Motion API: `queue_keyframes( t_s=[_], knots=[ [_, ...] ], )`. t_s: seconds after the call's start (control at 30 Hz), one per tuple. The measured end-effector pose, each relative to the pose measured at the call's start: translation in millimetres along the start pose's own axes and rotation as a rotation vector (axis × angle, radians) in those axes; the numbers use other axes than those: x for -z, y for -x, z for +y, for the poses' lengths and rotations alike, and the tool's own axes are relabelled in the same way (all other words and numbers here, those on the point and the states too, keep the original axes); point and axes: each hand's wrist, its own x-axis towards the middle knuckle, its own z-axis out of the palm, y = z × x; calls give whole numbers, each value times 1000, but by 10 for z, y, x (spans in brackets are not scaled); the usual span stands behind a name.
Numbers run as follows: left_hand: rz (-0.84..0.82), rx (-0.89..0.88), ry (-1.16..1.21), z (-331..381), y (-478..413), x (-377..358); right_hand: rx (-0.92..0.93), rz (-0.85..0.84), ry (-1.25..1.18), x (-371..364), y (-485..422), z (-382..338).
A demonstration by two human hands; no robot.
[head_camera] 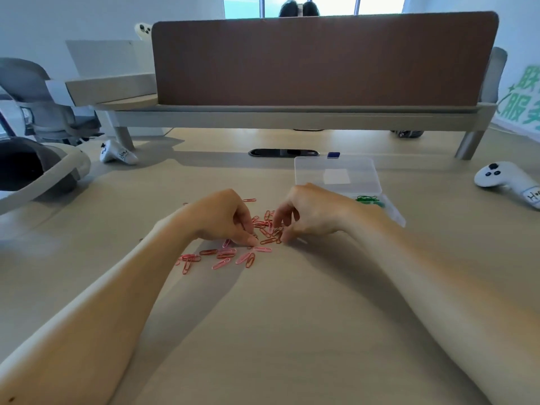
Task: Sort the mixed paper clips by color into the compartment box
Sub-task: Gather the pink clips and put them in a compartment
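Item: paper clips (233, 254), thin looped wire with glossy red and pink coating, scattered flat at the middle of a matte, pale wood-grain table (292, 331). Left hand (222, 217) at 10 o'clock of the pile, knuckles up, fingers curled, thumb and forefinger tips pressed together on a pink clip at the table surface. Right hand (312, 211) at 2 o'clock of the pile, fingers hooked downward, tips among the red clips; cannot tell whether any clip is gripped. Compartment box (394, 213), clear rigid plastic, rectangular with rounded corners, at 2 o'clock behind the right hand, hinged lid (336, 173) lying open and flat toward 12 o'clock. Green clips (368, 199) bunched in one visible compartment, partly hidden by the right wrist. White moulded controller (117, 153) at 10 o'clock, a second one (505, 179) at 3 o'clock, both with dark buttons and handwritten labels. Headset (43, 171), grey and off-white, padded rim, at 9 o'clock. Brown felt-textured divider panel (321, 59) with rounded corners at 12 o'clock.
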Motion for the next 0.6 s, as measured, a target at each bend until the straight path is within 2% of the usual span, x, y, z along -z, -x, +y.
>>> queue_keyframes(
  t_s=[0.13, 0.37, 0.6],
  knots=[
    [1, -58, -3, 17, 9, -50, -11, -6, -29, -71, -14, -13],
    [119, -135, 7, 1, 27, -129, -20, 69, -57, -166, 24, 23],
    [115, -105, -41, 10, 25, -140, -12, 108, -31, -218, 69, 25]
  ],
)
